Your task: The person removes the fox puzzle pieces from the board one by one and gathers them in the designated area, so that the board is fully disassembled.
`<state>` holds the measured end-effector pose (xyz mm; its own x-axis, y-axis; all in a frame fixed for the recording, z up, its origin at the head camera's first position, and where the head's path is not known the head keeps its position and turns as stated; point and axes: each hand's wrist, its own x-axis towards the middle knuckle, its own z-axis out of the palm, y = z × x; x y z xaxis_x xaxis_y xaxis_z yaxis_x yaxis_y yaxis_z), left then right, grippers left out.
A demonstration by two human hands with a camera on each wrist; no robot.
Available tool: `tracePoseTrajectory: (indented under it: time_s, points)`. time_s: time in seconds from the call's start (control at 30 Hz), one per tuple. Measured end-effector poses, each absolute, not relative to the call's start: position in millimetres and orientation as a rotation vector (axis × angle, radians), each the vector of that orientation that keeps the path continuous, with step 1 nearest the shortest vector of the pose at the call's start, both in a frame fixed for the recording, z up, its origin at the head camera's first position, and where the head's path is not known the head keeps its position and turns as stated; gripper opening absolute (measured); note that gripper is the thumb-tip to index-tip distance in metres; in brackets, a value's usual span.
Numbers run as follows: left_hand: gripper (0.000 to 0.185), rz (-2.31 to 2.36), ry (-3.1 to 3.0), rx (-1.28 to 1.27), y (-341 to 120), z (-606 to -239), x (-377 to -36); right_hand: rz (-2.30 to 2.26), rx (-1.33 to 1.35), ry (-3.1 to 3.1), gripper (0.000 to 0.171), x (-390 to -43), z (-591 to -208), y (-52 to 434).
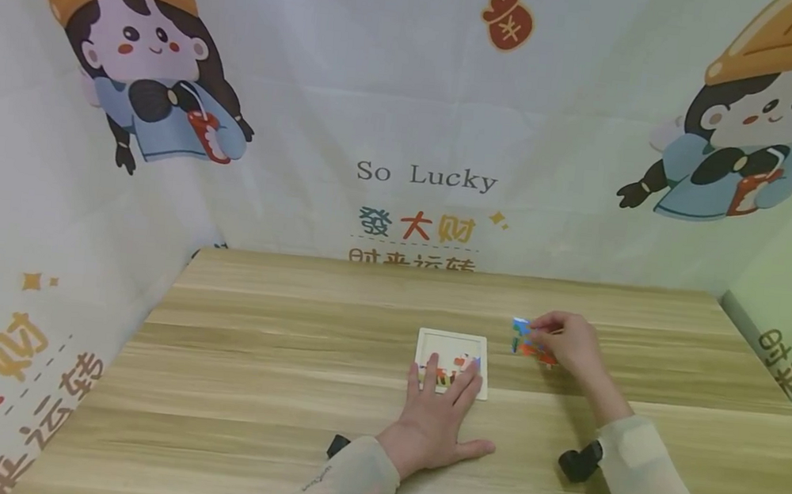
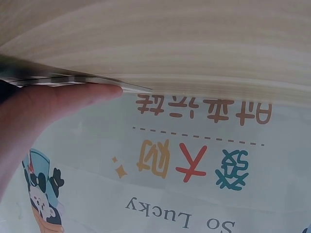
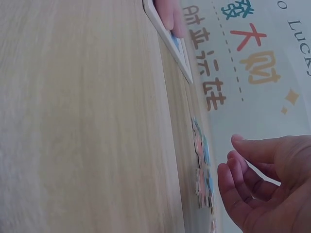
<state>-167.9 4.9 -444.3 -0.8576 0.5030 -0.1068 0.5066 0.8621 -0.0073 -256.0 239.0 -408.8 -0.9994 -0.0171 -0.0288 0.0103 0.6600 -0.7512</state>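
My left hand (image 1: 439,414) lies flat, fingers straight, pressing the white puzzle tray (image 1: 452,361) on the wooden table (image 1: 246,392) — to its right, my right hand (image 1: 570,345) hovers with loosely curled fingers over the loose puzzle pieces (image 1: 526,341), gripping none.

White puzzle tray (image 1: 454,338) lies beside loose colourful pieces (image 1: 528,341).

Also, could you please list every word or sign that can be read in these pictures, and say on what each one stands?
"So Lucky": backdrop cloth, centre, behind the table.
"發大财": same cloth, coloured characters under it.
"财来运转": next line down, lower half cut by the table edge; whole but upside down in the left wrist view.
One character on the red pouch: too small to read.
Side cloths repeat these texts, partly cut off.
Puzzle tray and loose pieces: no readable text.
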Motion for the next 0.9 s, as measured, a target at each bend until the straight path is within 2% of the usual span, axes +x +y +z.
tracePoseTrajectory:
  time_s: [0.9]
  points:
    - [0.090,-0.104,2.960,0.823,4,-446,-167,-1.323,-0.178,2.816,0.021,-252,-417,185]
